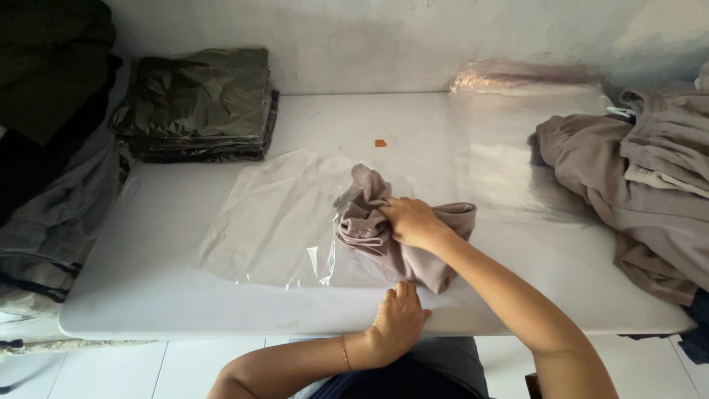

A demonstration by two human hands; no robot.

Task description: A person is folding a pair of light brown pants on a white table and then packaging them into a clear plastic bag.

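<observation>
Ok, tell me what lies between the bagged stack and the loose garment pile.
Head view: the clear bag, the mauve garment under the right hand, and bare table.

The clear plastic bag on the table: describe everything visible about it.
The clear plastic bag is thin, glossy and see-through, lying flat with light creases on the white table. Its opening faces right, where a bunched taupe garment sits partly inside. The right hand grips that garment at the mouth; the left hand presses flat on the bag's near edge.
</observation>
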